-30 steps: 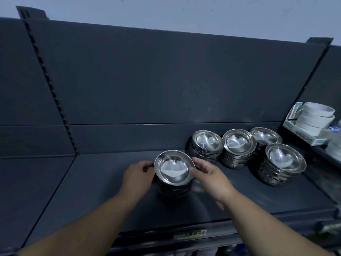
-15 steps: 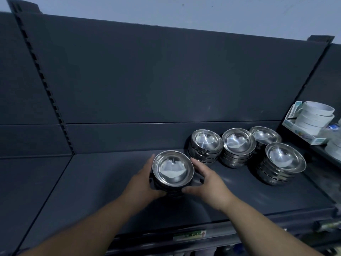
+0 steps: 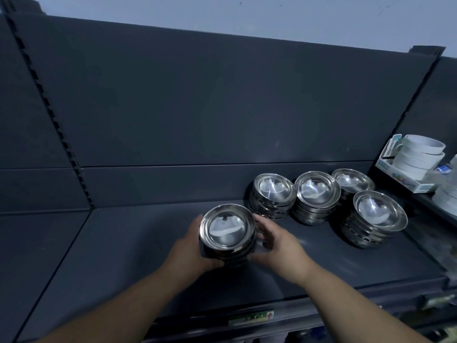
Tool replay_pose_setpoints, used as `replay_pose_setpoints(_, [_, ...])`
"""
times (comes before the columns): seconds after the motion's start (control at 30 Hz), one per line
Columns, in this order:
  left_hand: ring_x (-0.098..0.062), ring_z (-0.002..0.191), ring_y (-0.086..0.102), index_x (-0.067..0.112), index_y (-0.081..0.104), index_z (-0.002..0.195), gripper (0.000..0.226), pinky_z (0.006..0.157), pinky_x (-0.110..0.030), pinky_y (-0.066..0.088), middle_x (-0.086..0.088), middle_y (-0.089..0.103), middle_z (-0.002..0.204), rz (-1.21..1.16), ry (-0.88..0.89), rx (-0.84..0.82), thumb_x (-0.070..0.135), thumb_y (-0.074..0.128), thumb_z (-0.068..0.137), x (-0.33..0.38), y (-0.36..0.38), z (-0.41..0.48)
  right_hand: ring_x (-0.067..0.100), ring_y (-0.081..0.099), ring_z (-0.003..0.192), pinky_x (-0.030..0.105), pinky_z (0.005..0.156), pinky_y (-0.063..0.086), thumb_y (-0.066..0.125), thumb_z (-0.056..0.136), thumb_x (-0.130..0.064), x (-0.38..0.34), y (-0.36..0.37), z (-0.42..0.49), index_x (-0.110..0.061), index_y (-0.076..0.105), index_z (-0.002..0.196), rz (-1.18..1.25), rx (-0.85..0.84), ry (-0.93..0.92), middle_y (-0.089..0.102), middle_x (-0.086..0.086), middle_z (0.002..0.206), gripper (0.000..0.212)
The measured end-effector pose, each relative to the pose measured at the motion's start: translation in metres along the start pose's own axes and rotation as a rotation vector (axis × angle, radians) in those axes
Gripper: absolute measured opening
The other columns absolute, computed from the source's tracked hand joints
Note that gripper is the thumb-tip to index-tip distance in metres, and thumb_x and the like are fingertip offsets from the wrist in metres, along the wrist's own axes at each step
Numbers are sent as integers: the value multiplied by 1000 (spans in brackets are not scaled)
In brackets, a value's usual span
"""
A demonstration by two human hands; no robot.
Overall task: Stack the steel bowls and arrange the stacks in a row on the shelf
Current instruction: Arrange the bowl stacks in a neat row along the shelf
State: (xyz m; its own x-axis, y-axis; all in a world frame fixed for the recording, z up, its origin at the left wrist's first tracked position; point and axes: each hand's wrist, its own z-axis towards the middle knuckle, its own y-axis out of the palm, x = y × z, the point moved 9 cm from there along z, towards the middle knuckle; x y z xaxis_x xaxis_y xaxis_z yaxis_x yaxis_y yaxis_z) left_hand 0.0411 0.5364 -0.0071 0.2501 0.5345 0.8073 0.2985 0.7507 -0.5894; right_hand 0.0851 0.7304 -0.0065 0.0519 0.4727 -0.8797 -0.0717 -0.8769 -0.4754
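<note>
While both hands clamp one stack, everything sits on the dark shelf (image 3: 123,256), w/ its tall back panel (image 3: 197,95) behind and a slotted upright (image 3: 49,115) at the panel's left edge. Landmark = the held stack (image 3: 227,233), on the shelf's middle, nearer the front edge than the other stacks.

Four more steel bowl stacks stand to the held stack's right. Front stack (image 3: 376,219) is far right of it, about level w/ it, well apart. Back-left stack (image 3: 273,196) is just behind-right of it, near but not touching as far as I can tell. Mid stack (image 3: 316,196) is further right, beside the back-left one; rims look close, contact unclear. Back-right stack (image 3: 352,180) is furthest, partly hidden behind the front stack. All bowls face up, shiny insides showing.

Beyond those, far right of the held stack, a white-roll pile (image 3: 420,154) sits in a carton (image 3: 405,179) on the next shelf bay.

Left hand (image 3: 190,248) wraps the held stack's left side, fingers curled around its lower bowls. Right hand (image 3: 279,246) presses its right side, fingers spread along the wall, thumb toward the front. Whether the stack is lifted or resting on the shelf: can't tell.

A green price tag (image 3: 251,316) is on the shelf's front lip, below the held stack.
</note>
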Motion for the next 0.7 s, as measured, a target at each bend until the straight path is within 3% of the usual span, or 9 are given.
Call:
replay_pose_setpoints(0.1, [-3, 110, 51, 40, 24, 141, 107, 93, -17, 41, 25, 53, 115, -5, 4, 16, 23, 89, 57, 2, -3, 2, 1, 62, 111, 32, 100, 49, 82, 63, 2, 7, -1, 4, -42, 48, 126, 24, 37, 0, 66, -17, 120, 84])
replay_pose_setpoints(0.23, [-2, 109, 57, 44, 28, 137, 105, 94, -19, 46, 25, 58, 111, -14, 13, 4, 20, 90, 55, 2, -4, 5, 2, 63, 112, 17, 85, 49, 77, 66, 11, 13, 2, 3, -23, 48, 136, 103, 47, 3, 65, -9, 124, 84])
replay_pose_setpoints(0.33, [5, 99, 54, 59, 28, 117, 96, 82, -3, 40, 37, 52, 99, -8, 30, 1, 14, 88, 57, 6, -5, 6, -9, 62, 105, 8, 78, 46, 73, 69, 18, 15, 4, 2, -19, 48, 132, 142, 61, 5, 62, -10, 124, 78])
replay_pose_setpoints(0.47, [2, 105, 53, 42, 22, 141, 110, 86, -8, 38, 33, 51, 106, -22, 24, -3, 15, 88, 57, 6, -6, 7, 0, 62, 112, 12, 81, 47, 71, 69, 19, 23, 5, 3, -24, 50, 127, 152, 85, 15, 63, -5, 127, 75])
replay_pose_setpoints(0.57, [5, 102, 53, 48, 19, 136, 110, 83, 0, 35, 37, 48, 106, -14, 28, -3, 17, 89, 56, 4, -8, 8, -8, 62, 105, 10, 79, 47, 69, 69, 23, 25, 7, 1, -25, 51, 121, 172, 93, 34, 64, -6, 121, 73])
replay_pose_setpoints(0.7, [-2, 118, 49, 35, 18, 147, 119, 103, -18, 38, 19, 48, 132, 3, 12, -40, 23, 90, 53, -2, -6, 11, -9, 59, 109, 8, 88, 46, 81, 66, 3, 23, 9, -4, -34, 47, 125, 54, 123, 31, 64, -15, 117, 77])
